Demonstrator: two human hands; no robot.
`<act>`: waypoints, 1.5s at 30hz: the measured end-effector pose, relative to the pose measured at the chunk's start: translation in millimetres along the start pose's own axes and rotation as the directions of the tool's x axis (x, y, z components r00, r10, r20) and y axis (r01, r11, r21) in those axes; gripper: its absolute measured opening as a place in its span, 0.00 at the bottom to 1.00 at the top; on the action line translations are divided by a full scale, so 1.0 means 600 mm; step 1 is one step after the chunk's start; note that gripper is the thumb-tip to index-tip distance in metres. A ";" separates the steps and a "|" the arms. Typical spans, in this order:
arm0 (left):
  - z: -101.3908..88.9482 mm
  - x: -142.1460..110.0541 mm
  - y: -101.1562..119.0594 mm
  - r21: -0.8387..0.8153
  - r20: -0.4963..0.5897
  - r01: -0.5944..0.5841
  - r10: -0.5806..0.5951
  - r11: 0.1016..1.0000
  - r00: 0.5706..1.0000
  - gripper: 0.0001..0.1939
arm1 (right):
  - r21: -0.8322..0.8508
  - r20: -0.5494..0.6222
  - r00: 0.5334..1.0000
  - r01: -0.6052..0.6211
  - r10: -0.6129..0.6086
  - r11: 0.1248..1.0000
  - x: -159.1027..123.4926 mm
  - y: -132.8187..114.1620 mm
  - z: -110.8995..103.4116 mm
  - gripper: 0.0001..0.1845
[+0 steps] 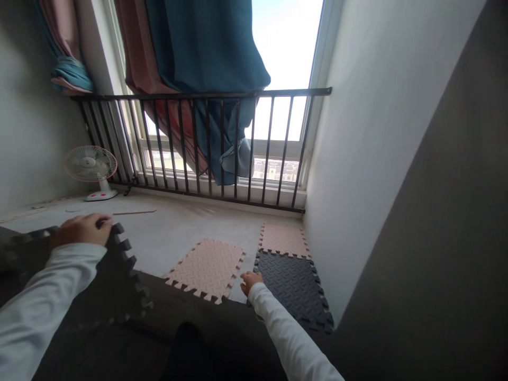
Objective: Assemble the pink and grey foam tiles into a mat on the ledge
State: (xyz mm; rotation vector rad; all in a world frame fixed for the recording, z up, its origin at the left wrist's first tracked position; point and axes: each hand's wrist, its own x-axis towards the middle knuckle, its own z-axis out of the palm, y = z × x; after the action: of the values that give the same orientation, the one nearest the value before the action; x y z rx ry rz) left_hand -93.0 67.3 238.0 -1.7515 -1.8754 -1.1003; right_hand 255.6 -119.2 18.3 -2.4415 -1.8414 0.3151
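Observation:
My left hand point(82, 230) is closed on the top edge of a dark foam mat tile point(107, 286), which hangs tilted on the left; its notched border shows at the right side. My right hand point(251, 280) has its fingers apart, over the left edge of a black foam mat tile point(291, 283) lying on the ledge against the right wall. Behind that tile, a pink foam mat tile point(283, 239) meets its far edge. A separate pink tile point(210, 269) lies askew to the left of my right hand, its near corner reaching the ledge's front edge.
The pale ledge point(174, 233) runs below a black metal railing point(222, 198) and a window. A small white fan point(91, 166) stands at the left. Blue and pink curtains point(206, 47) hang over the railing. A thin brownish strip point(135, 212) lies on the ledge.

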 end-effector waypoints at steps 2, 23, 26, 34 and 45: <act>0.007 0.062 0.050 -0.030 0.179 -0.117 0.121 0.993 0.976 0.32 | -0.011 -0.016 0.999 -0.044 0.044 0.999 -0.014 0.035 -0.011 0.18; 0.219 -0.544 0.215 -0.087 0.711 -0.225 0.218 0.971 0.668 0.14 | -0.098 0.157 0.840 -0.511 0.520 0.854 -0.111 0.279 0.001 0.36; 0.218 -0.543 0.220 -0.081 0.709 -0.247 0.230 0.966 0.666 0.14 | -0.136 0.187 0.805 -0.546 0.563 0.827 -0.104 0.283 0.014 0.38; 0.223 -0.563 0.217 -0.074 0.727 -0.233 0.212 0.970 0.653 0.14 | -0.190 0.269 0.771 -0.545 0.577 0.816 -0.088 0.270 0.014 0.45; 0.226 -0.564 0.206 -0.088 0.714 -0.154 0.170 0.984 0.679 0.14 | -0.202 0.259 0.784 -0.527 0.564 0.826 -0.079 0.264 0.011 0.36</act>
State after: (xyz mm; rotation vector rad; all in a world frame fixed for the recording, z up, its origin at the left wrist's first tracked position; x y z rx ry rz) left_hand 118.2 -72.7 -51.9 -2.5609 -2.0252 -0.3482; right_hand 391.3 -209.3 -10.4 -3.1325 -1.1952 0.6702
